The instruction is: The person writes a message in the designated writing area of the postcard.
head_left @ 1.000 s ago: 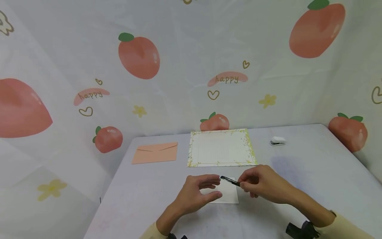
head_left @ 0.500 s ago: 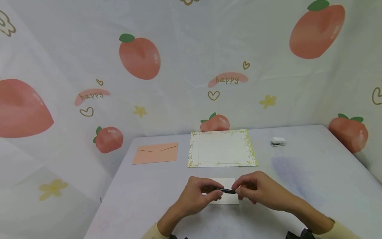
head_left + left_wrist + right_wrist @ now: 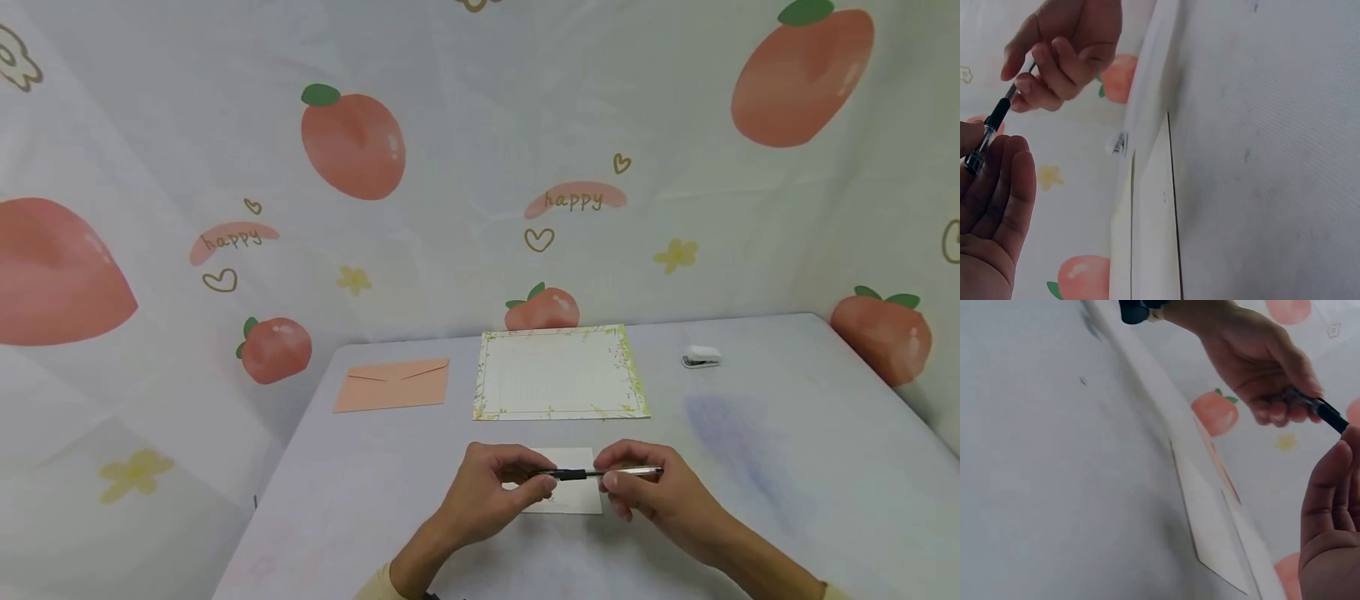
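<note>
A pen with a black section and a clear, shiny barrel (image 3: 573, 474) lies level between both hands, above a small white card (image 3: 573, 502). At its left end, the thumb and fingers of my left hand (image 3: 491, 492) pinch it. My right hand (image 3: 660, 492) pinches the pale part between thumb and fingers, and the barrel's right end sticks out over that hand. The left wrist view shows the pen (image 3: 999, 112) running from the left hand (image 3: 997, 212) up to the right hand (image 3: 1069, 50). Fingers partly cover both ends.
Behind the card lies lined paper with a floral border (image 3: 558, 375). A peach-coloured envelope (image 3: 392, 387) is at the back left, and a small white stapler (image 3: 701, 357) at the back right. A fruit-printed cloth hangs behind the table (image 3: 337, 483).
My right hand has brought the pen down and level to my left hand, which now pinches its left end. The right hand has shifted rightward since, and more of the pen shows.
</note>
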Demonstrator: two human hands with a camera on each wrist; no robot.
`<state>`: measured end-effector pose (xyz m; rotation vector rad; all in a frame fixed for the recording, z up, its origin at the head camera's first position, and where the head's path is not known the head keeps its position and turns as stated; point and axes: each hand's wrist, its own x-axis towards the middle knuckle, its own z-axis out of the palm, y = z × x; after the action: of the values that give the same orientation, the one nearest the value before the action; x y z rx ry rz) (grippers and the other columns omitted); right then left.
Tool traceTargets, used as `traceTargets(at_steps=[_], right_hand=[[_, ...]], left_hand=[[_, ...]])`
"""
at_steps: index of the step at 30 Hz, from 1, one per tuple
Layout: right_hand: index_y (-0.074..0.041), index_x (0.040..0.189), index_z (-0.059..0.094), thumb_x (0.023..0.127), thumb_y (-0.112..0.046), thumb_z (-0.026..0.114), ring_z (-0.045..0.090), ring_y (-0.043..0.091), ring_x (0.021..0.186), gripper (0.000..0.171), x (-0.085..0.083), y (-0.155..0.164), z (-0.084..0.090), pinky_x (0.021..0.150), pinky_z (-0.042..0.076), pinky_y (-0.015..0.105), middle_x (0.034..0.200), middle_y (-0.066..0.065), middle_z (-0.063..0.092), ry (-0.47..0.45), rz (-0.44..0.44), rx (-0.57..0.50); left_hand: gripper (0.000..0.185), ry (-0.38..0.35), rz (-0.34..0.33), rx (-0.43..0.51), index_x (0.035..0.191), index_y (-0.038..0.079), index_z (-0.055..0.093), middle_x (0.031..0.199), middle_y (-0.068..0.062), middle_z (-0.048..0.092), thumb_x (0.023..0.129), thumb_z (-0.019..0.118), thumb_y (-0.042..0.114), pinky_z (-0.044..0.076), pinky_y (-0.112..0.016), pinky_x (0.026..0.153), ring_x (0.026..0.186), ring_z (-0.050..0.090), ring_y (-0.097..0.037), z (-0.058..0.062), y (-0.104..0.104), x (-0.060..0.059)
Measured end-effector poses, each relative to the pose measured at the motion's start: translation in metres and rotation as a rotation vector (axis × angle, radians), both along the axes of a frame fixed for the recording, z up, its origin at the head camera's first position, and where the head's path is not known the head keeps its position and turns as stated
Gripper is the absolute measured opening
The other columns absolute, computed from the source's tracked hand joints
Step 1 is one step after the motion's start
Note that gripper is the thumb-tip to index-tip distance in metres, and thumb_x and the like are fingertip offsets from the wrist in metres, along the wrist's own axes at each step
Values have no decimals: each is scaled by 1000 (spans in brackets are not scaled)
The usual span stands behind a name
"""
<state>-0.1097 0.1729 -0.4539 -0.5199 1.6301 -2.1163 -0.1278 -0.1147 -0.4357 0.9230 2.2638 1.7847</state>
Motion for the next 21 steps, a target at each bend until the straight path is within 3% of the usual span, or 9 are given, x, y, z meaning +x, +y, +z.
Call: traceTargets(at_steps=[4,7,16,21], right_hand=[[-10,124,70,112,1,52,67,8,80,25,2,-10,-10,78,58,24,99,-4,75,-7,38,-144],[-10,125,70,112,3,50,69,8,81,27,3,-16,-15,77,60,23,104,-3,77,12,51,-191],[-7,125,66,111,3,52,72,8,82,22,4,-29,-19,72,62,23,104,1,78,60,60,-169],[-5,120,66,110,2,57,71,8,78,16,5,-33,-17,70,62,25,93,0,77,82,25,-123]], left_hand=[[11,7,-18,-1,110,6,83,95,-11,84,100,80,12,69,-32,75,80,79,-6,3,4,2],[11,25,-25,-15,110,6,83,96,-11,84,101,79,11,69,-32,74,81,79,-5,4,6,2],[12,63,-46,-60,110,9,83,100,-6,85,102,80,18,69,-30,77,86,78,-1,4,9,2],[12,94,-48,-79,110,10,84,100,-3,85,102,80,18,68,-28,78,86,77,1,5,10,4]])
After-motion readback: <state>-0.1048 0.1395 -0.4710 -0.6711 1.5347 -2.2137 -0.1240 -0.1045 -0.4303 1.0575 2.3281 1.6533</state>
